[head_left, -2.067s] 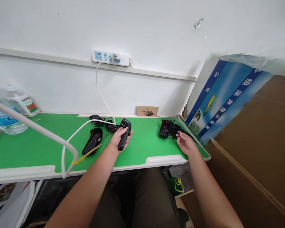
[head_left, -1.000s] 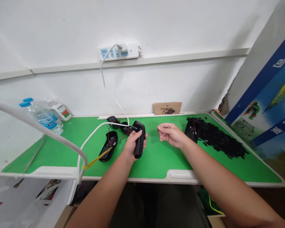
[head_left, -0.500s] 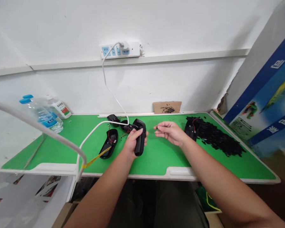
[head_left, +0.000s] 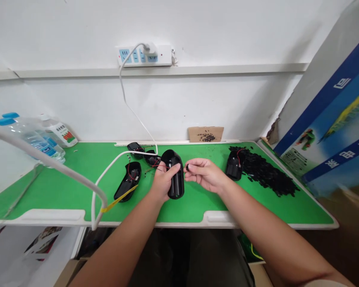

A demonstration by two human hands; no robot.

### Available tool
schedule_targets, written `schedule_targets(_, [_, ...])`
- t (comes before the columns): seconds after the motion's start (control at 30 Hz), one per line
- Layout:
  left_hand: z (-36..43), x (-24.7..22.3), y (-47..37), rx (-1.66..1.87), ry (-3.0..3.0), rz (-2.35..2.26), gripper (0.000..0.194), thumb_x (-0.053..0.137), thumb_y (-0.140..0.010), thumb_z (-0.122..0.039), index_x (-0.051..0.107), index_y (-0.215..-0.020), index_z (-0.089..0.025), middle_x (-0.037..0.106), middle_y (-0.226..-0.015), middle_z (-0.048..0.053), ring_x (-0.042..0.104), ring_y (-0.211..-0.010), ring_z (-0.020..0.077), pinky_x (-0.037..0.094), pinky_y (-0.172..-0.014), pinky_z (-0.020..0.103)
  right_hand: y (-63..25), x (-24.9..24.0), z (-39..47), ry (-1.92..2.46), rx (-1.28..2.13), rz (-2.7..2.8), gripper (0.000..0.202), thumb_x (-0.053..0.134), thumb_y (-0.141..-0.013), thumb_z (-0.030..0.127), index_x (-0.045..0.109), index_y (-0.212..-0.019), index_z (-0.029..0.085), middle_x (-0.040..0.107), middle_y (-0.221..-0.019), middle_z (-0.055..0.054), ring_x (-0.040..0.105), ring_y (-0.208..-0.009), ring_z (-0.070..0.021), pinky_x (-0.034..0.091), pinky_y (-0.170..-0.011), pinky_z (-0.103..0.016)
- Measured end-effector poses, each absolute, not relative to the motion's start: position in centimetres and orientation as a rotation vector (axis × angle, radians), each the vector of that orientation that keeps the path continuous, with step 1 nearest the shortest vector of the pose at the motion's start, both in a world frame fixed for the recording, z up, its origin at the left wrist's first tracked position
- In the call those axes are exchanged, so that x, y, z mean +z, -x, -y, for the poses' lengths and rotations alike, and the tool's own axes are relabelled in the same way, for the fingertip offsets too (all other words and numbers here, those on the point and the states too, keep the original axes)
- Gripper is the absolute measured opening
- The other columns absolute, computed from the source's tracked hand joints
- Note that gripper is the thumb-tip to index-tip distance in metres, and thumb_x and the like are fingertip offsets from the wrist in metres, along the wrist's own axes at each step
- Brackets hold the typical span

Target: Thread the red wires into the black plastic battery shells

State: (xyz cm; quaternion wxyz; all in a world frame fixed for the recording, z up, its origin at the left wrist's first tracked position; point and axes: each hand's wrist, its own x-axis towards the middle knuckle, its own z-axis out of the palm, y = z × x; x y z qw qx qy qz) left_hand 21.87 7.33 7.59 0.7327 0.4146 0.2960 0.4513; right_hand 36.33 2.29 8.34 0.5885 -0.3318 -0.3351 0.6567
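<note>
Green tabletop (head_left: 191,209), white wall (head_left: 215,32) behind.

Bright, even light on wall (head_left: 215,36), soft shadow at upper right, glints on held black casing (head_left: 176,186); dim below desk (head_left: 194,209), edges stretched, lower right blurred

From here I see a black casing (head_left: 176,187), a green table (head_left: 199,205) edged white, and black strips (head_left: 266,171) near its right edge.
</note>
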Motion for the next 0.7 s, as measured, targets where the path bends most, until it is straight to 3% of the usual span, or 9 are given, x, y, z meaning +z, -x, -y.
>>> schedule_targets(0.47, [-7.1, 7.4, -22.1, 1.030, -0.960, -0.654, 0.044, 0.078, -0.061, -0.028, 0.049, -0.092, -0.017, 0.058, -0.075, -0.003, 0.054, -0.061, 0.0081, 0.047, -0.056, 0.020, -34.9, 8.3, -2.3, 0.870, 1.401, 0.598, 0.029, 0.084, -0.052, 0.017, 0.066, -0.073, 0.010, 0.063, -0.057, 0.000, 0.061, -0.048, -0.0092, 0.055, -0.050, -0.018])
schedule_targets(0.7, [-7.1, 7.4, -22.0, 1.047, -0.977, -0.677, 0.046, 0.077, -0.061, -0.029, 0.049, -0.096, -0.017, 0.059, -0.077, -0.002, 0.055, -0.064, 0.0097, 0.047, -0.058, 0.021, -34.9, 8.3, -2.3, 0.880, 1.399, 0.617, 0.028, 0.084, -0.053, 0.017, 0.063, -0.072, 0.011, 0.061, -0.056, 0.001, 0.060, -0.047, -0.0087, 0.055, -0.049, -0.018])
